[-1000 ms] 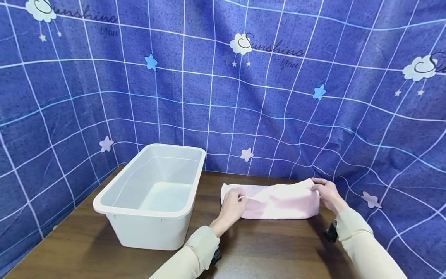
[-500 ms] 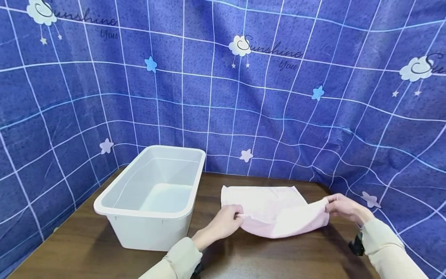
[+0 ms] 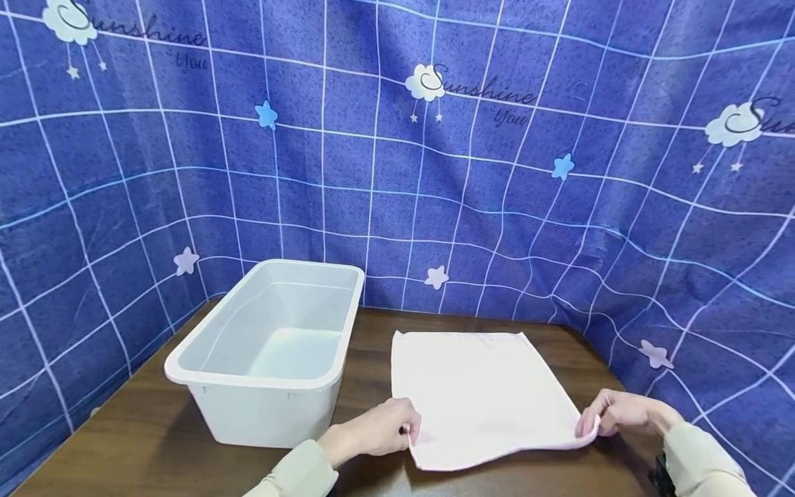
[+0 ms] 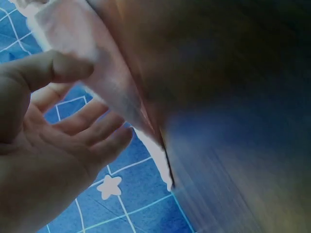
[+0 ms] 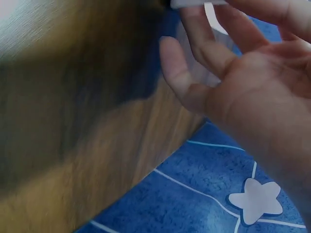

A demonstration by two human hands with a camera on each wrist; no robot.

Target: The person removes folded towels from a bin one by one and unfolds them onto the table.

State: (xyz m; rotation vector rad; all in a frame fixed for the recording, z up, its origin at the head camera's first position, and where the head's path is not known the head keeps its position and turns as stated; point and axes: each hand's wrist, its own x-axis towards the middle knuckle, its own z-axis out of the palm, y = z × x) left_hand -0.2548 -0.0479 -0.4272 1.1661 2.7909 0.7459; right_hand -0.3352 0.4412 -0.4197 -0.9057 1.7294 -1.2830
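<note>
A pale pink towel (image 3: 478, 393) is spread on the brown table, its far edge flat near the curtain. My left hand (image 3: 386, 426) pinches its near left corner; in the left wrist view the thumb and index finger of the left hand (image 4: 58, 107) hold the towel (image 4: 102, 68) while the other fingers extend loosely. At the near right corner my right hand (image 3: 621, 414) grips the edge, which lifts slightly there. The right wrist view shows the right hand (image 5: 243, 73) with the towel's edge (image 5: 194, 3) between its fingers at the top of the frame.
A white rectangular plastic tub (image 3: 267, 381) stands on the table (image 3: 149, 428), left of the towel. Behind everything hangs a blue curtain (image 3: 348, 166) with white grid lines, stars and clouds; it also runs along both sides.
Both hands have drawn the towel's near edge toward the person, the right hand also moving rightward. The towel, folded over and bunched before, now lies spread out.
</note>
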